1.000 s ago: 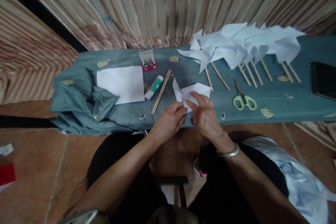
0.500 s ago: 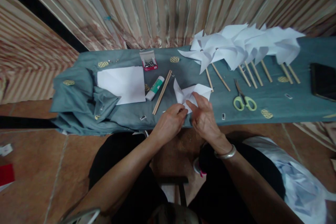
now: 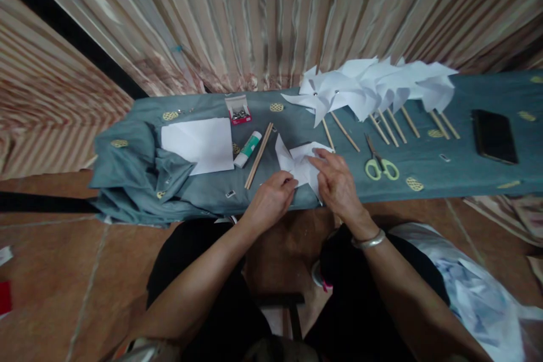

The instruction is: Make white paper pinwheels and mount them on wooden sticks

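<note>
A white paper pinwheel (image 3: pixel 300 165), without a stick, lies at the front edge of the cloth-covered table, between my hands. My left hand (image 3: pixel 276 191) pinches its near left edge between thumb and fingers. Over its right side, my right hand (image 3: pixel 336 181) has its fingers stretched out and apart, touching the paper. Left of the pinwheel lie wooden sticks (image 3: pixel 258 156), a glue stick (image 3: pixel 248 150) and a stack of white paper (image 3: pixel 199 146). Behind them stands an open small box of metal pins (image 3: pixel 240 111).
Finished pinwheels (image 3: pixel 373 87) on sticks overlap at the back right. Green-handled scissors (image 3: pixel 380 163) lie to the right of my hands, and a black phone (image 3: pixel 494 136) farther right. A striped curtain (image 3: pixel 254 17) hangs behind the table (image 3: pixel 424 175). A white plastic bag (image 3: pixel 475 300) sits on the floor.
My right hand has opened its fingers and shifted right across the paper; a flap at the pinwheel's near right now shows. My left hand keeps its pinch. The view has swung slightly right.
</note>
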Available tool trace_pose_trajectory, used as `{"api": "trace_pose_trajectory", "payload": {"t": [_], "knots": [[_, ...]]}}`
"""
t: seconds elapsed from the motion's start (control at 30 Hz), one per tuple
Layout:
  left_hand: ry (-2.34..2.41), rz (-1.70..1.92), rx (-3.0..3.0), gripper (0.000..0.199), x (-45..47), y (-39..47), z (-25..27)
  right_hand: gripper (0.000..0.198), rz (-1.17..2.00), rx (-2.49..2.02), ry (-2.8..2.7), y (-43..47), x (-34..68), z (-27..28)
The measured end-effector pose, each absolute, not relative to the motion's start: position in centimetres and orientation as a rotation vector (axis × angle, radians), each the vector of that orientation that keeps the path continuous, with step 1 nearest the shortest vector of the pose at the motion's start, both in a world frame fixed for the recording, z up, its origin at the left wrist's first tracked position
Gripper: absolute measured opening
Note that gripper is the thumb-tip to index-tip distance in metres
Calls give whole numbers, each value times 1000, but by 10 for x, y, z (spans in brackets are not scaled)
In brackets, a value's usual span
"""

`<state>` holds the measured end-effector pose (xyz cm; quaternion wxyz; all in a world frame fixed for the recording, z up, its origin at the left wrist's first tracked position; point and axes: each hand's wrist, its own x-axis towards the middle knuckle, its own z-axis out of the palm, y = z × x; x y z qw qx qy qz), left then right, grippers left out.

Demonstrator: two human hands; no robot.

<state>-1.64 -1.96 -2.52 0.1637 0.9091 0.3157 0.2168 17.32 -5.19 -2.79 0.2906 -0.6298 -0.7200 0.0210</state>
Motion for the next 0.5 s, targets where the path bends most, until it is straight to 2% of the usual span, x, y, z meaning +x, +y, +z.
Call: {"api": "trace_pose_trajectory", "payload": {"t": [0.23,0.5], "knots": [[885,607,2597,19,-17,-19,-22,50,-61,-1820,-1891,-27,189,-25],[857,649,2618,20,-19,-17,-21,45,-71,-1821,-1930,-21,197,-21]]}}
